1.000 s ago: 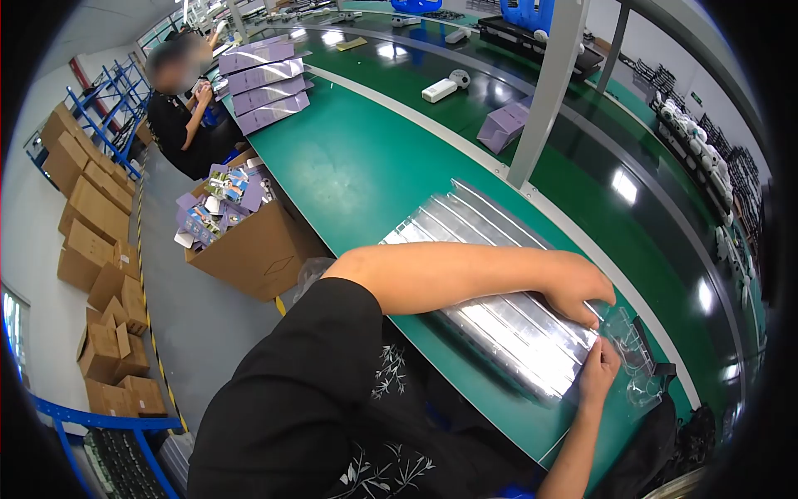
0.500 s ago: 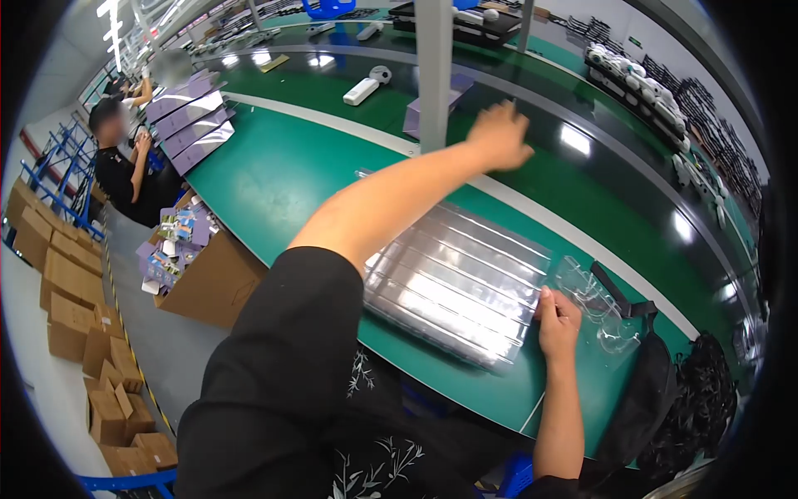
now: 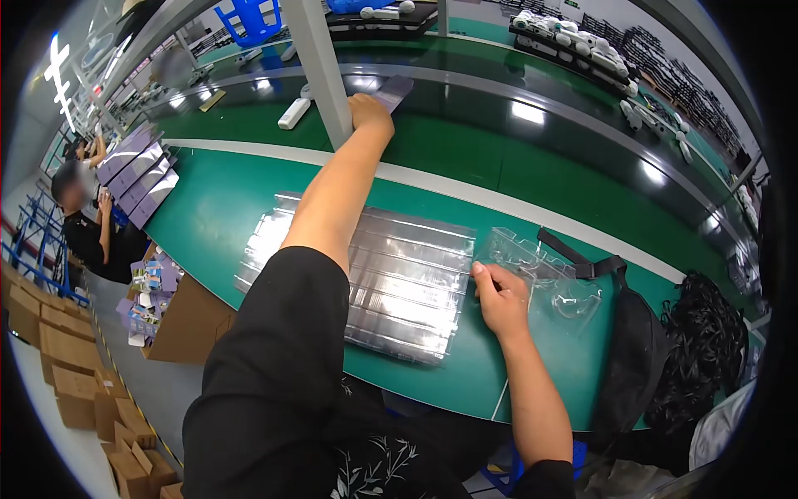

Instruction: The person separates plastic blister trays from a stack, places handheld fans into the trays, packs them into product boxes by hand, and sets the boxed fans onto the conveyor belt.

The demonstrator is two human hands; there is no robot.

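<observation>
My left hand (image 3: 371, 116) reaches across the table onto the conveyor, beside the grey post. Its fingers are curled over the near end of a purple flat box (image 3: 397, 90); the fingertips are partly hidden. Below my left arm lies a stack of clear ribbed plastic trays (image 3: 407, 287) on the green table. My right hand (image 3: 504, 298) is closed at the right edge of this stack, thumb and forefinger at the rim of a tray. Just beyond it lies a loose, clear moulded plastic piece (image 3: 573, 293).
A grey post (image 3: 320, 75) rises at the table's far edge. On the conveyor sits a white device (image 3: 294, 113). Purple boxes (image 3: 140, 175) are stacked at left, near a co-worker. A black bag (image 3: 633, 358) and black straps (image 3: 698, 349) lie at right. A carton (image 3: 189, 323) stands left.
My left hand has moved left from open air above the conveyor onto the purple box, its fingers closing. My right hand stays at the trays' edge. The view has shifted to the right.
</observation>
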